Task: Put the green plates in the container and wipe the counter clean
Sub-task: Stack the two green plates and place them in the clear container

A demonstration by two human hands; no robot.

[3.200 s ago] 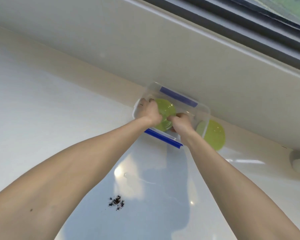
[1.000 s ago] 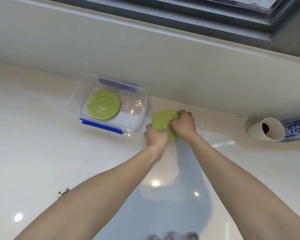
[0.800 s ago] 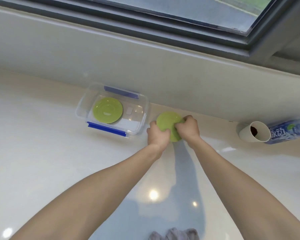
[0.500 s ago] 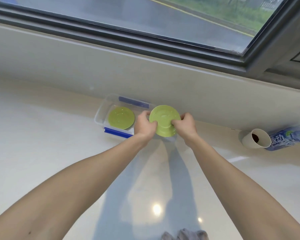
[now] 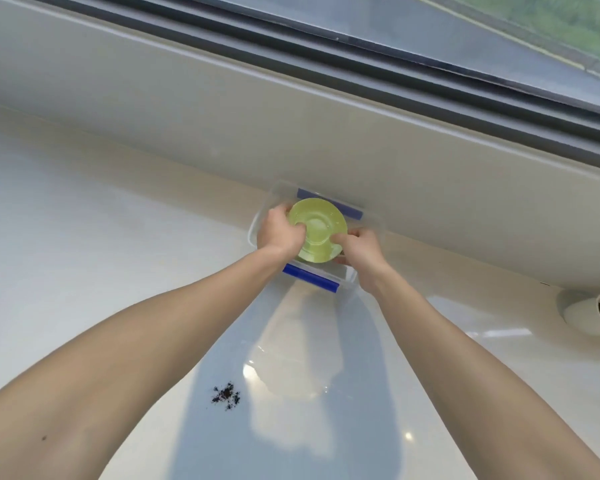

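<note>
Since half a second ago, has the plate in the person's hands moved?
Yes. The green plate, held by the left hand and right hand, went leftward over the clear container; before, it was off its right end.

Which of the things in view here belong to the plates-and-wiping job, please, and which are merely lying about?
Part of the job:
- round green plate, held over the container by left hand and right hand
- clear plastic container with blue clips
- dark crumbs on the glossy white counter

Lying about:
- white paper cup on its side, far right
</note>
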